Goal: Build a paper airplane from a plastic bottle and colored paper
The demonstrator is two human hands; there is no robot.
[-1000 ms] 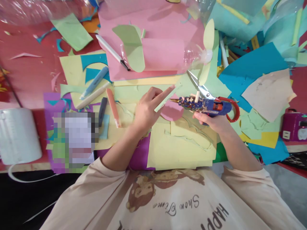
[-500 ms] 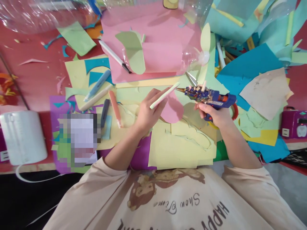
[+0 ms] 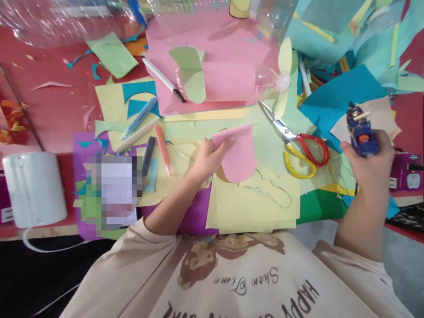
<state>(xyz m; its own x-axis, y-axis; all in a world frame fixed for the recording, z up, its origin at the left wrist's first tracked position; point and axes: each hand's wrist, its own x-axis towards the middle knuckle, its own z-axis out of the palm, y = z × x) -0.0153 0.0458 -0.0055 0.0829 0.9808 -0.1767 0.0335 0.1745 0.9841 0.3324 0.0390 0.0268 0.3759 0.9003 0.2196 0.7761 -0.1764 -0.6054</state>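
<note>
My left hand (image 3: 212, 157) pinches the folded edge of a pink paper piece (image 3: 240, 157), whose rounded part hangs over the pale paper sheets. Far to the right, my right hand (image 3: 371, 163) grips a dark blue glue gun (image 3: 362, 132), its nozzle end pointing away from me and a pale glue stick showing on top. Between the hands lie scissors (image 3: 288, 132) with one red and one yellow handle, blades apart. Beyond them rests a plastic bottle (image 3: 265, 86) wrapped in pink paper, with green paper pieces at its base and cap.
Markers (image 3: 162, 150) and a black-tipped pen (image 3: 162, 79) lie on the left. A white case (image 3: 35, 190) stands at the far left. Clear plastic bottles (image 3: 69, 22) line the back. Blue paper (image 3: 344, 97) and other scraps cover the right.
My right hand has carried the glue gun away to the right and turned it, uncovering the scissors. In my left hand the pink paper has tilted, showing more of its face.
</note>
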